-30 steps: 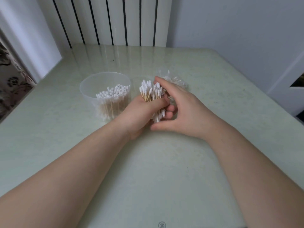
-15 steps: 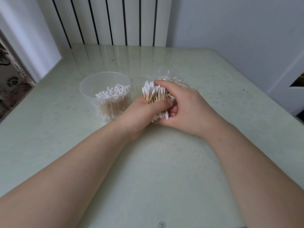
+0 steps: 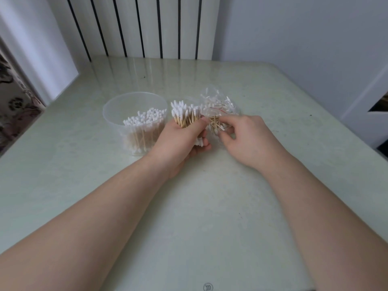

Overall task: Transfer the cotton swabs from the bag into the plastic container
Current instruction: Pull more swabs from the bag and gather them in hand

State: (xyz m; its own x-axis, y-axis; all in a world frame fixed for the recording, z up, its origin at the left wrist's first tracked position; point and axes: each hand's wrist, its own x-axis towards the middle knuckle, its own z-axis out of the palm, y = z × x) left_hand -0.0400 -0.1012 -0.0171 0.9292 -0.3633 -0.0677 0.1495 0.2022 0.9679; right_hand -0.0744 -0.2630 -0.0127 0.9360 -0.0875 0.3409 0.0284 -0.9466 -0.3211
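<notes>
Head view: left hand around swab bundle, right hand apparently pinching blurry bagged swabs.

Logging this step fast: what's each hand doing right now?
Left hand: grips a bundle of cotton swabs.
Right hand: pinches loose swabs at the plastic bag.

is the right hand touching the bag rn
Touching. The head view shows the right hand pinching the bag at its near end.
</notes>
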